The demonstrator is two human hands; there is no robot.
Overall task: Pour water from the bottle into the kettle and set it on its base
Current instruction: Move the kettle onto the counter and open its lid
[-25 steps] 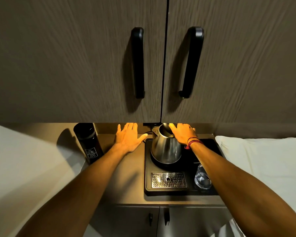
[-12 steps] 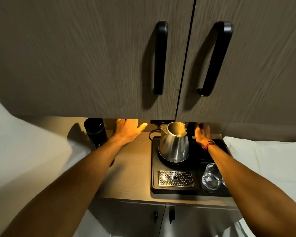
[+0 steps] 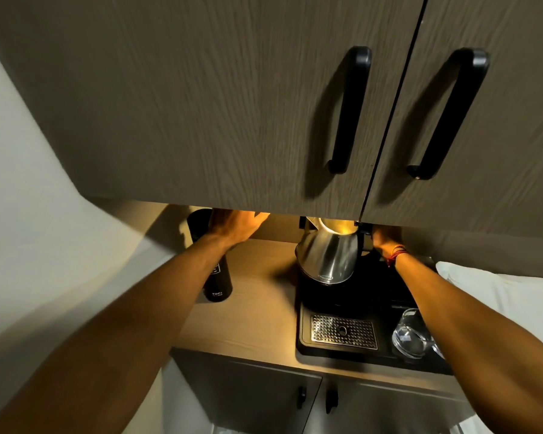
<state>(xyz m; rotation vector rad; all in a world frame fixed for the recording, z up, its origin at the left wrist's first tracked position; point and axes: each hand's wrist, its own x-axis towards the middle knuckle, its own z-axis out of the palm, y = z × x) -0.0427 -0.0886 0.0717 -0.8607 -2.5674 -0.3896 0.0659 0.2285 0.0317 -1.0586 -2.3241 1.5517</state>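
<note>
A steel kettle (image 3: 328,258) with its lid up stands at the back of a black tray (image 3: 339,353), over its round base (image 3: 318,297). My right hand (image 3: 386,238) is curled on the kettle's black handle; the cabinet edge hides the fingertips. The black bottle (image 3: 217,277) stands upright on the wooden counter, left of the tray, with my left forearm crossing in front of it. Just right of the bottle's top is my left hand (image 3: 237,225), flat and holding nothing.
Wall cabinet doors (image 3: 232,104) with black handles hang low over the counter and hide its back. A metal drip grate (image 3: 344,332) and glasses (image 3: 409,336) sit at the tray's front. Lower cabinet doors are below the counter (image 3: 257,314). White bedding (image 3: 499,286) lies to the right.
My right hand has gone from the kettle's top round to its handle on the right. My left hand has slid back toward the bottle. The view has shifted left and lower.
</note>
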